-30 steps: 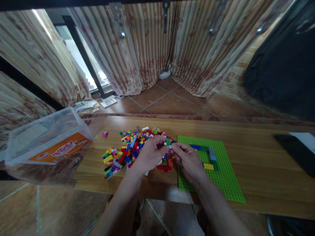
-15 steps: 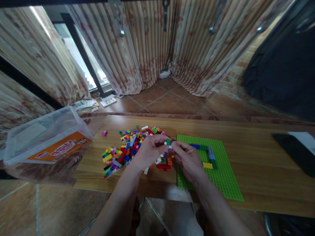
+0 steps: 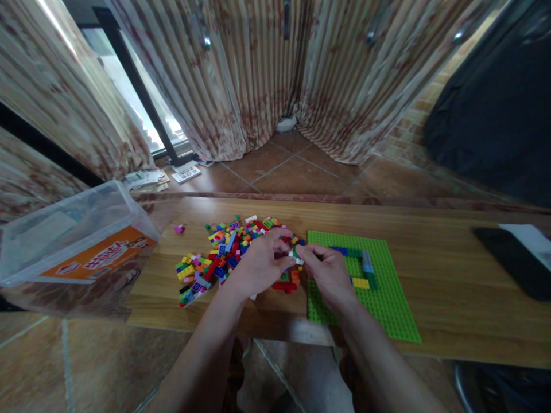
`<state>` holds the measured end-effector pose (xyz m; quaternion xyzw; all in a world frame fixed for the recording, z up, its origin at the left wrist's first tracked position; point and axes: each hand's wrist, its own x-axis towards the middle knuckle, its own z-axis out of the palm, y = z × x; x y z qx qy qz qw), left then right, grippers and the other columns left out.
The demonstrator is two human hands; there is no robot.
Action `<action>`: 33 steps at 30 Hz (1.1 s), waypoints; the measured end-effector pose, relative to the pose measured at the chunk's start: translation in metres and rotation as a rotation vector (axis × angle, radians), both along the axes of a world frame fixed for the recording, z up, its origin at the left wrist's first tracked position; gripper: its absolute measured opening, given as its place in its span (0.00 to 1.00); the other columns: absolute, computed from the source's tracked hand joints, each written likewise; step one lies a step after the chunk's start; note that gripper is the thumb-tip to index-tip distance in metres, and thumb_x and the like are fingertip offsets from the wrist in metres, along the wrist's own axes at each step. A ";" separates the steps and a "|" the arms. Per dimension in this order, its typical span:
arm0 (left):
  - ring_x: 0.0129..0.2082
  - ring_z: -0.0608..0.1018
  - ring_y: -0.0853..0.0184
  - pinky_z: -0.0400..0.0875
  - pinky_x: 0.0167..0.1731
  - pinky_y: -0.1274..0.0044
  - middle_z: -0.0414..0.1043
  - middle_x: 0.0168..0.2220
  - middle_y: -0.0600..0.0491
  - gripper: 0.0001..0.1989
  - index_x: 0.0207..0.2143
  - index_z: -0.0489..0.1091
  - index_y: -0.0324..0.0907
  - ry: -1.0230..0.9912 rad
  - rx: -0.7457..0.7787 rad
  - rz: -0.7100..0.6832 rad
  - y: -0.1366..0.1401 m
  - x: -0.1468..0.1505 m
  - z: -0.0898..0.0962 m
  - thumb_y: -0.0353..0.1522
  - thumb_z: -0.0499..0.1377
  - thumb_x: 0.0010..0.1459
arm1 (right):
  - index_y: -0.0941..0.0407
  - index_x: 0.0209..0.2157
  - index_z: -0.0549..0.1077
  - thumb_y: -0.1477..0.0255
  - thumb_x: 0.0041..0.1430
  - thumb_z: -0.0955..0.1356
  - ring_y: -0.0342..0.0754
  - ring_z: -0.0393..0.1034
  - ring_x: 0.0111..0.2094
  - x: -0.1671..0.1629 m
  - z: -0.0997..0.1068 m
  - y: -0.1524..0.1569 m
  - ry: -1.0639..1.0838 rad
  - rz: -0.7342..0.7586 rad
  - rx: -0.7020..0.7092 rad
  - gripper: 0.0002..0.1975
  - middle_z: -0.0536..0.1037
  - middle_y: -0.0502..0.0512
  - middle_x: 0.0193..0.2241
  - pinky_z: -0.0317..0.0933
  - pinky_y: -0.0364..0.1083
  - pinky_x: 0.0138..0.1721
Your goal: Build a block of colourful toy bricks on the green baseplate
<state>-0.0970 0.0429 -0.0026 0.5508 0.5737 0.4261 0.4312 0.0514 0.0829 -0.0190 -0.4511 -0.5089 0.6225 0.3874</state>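
My left hand [image 3: 260, 261] and my right hand [image 3: 329, 275] meet above the bench, fingertips nearly touching. Between them they pinch small white and green toy bricks [image 3: 295, 256], partly covered by the fingers. Under and left of my left hand spreads a pile of mixed toy bricks [image 3: 221, 258]. My right hand hovers over the left part of a green baseplate [image 3: 387, 315]. On that plate stands an outline of blue, green, grey-blue and yellow bricks [image 3: 361, 283], its left side hidden by my right hand.
A clear plastic box [image 3: 142, 215] with an orange label stands at the left. One pink brick [image 3: 179, 229] lies apart from the pile. A black flat object [image 3: 512, 261] and white paper [image 3: 529, 241] are on the wooden bench [image 3: 451, 275] at the right.
The held bricks have been turned between my fingertips, showing more white and less green. Both hands stay in about the same place; the whole view has shifted slightly.
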 end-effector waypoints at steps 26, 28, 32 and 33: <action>0.23 0.65 0.72 0.58 0.25 0.80 0.64 0.22 0.59 0.05 0.27 0.69 0.40 0.154 0.021 0.019 0.001 0.005 0.002 0.31 0.57 0.55 | 0.54 0.30 0.81 0.63 0.49 0.73 0.47 0.71 0.32 0.002 -0.002 0.002 -0.059 -0.036 0.169 0.10 0.81 0.51 0.29 0.63 0.46 0.38; 0.24 0.66 0.72 0.58 0.26 0.80 0.65 0.22 0.58 0.05 0.27 0.70 0.40 0.205 0.033 0.012 0.000 0.006 0.002 0.30 0.57 0.55 | 0.56 0.29 0.80 0.60 0.49 0.74 0.42 0.65 0.24 0.002 -0.002 0.001 -0.021 0.001 0.076 0.13 0.76 0.49 0.22 0.59 0.43 0.28; 0.24 0.67 0.71 0.58 0.25 0.80 0.66 0.22 0.57 0.05 0.28 0.70 0.39 0.247 0.051 0.006 -0.001 0.007 0.005 0.29 0.57 0.55 | 0.57 0.27 0.76 0.57 0.43 0.75 0.36 0.44 0.15 0.002 0.001 0.000 0.130 0.039 -0.163 0.18 0.59 0.40 0.13 0.38 0.40 0.18; 0.24 0.67 0.71 0.58 0.25 0.80 0.66 0.22 0.57 0.05 0.28 0.70 0.39 0.247 0.052 0.010 -0.001 0.007 0.006 0.30 0.57 0.55 | 0.57 0.27 0.76 0.56 0.42 0.75 0.35 0.42 0.15 0.003 0.002 0.000 0.138 0.033 -0.182 0.18 0.58 0.40 0.12 0.37 0.40 0.17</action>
